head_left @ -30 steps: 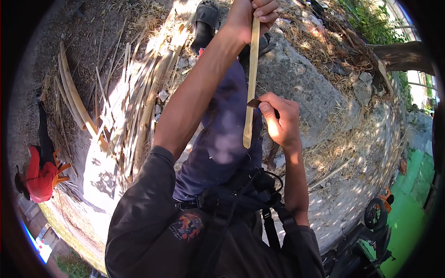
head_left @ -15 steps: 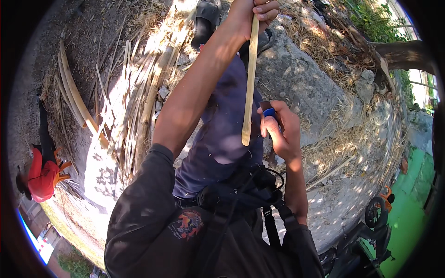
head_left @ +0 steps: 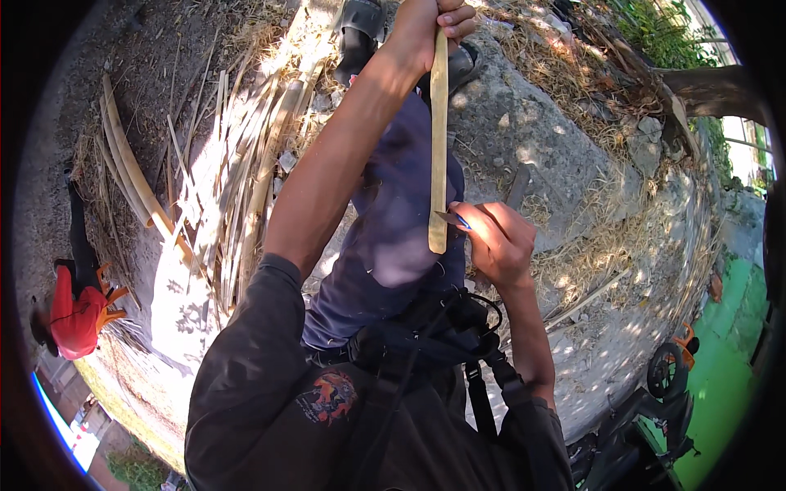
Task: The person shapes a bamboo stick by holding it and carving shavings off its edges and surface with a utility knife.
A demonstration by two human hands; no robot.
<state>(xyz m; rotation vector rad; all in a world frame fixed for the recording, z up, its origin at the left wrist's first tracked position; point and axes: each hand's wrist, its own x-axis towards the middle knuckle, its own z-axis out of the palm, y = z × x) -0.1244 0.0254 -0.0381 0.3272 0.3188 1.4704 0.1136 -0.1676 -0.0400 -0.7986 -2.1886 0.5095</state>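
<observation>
Flat pale strip (head_left: 439, 139), one: being held lengthwise from 12 o'clock down toward the centre, over dark blue trousers (head_left: 393, 245). Upper end: being grasped at 12 o'clock by the left hand (head_left: 430, 31), fingers curled. Small blue-handled blade (head_left: 453, 219), one: being pinched at 3 o'clock by the right hand (head_left: 503, 241), its tip being laid over the strip's right edge near the lower end. Loose strips (head_left: 258, 172), many: being sunlit at 10 o'clock. Grey rock (head_left: 532, 147), one: being dappled at 2 o'clock.
</observation>
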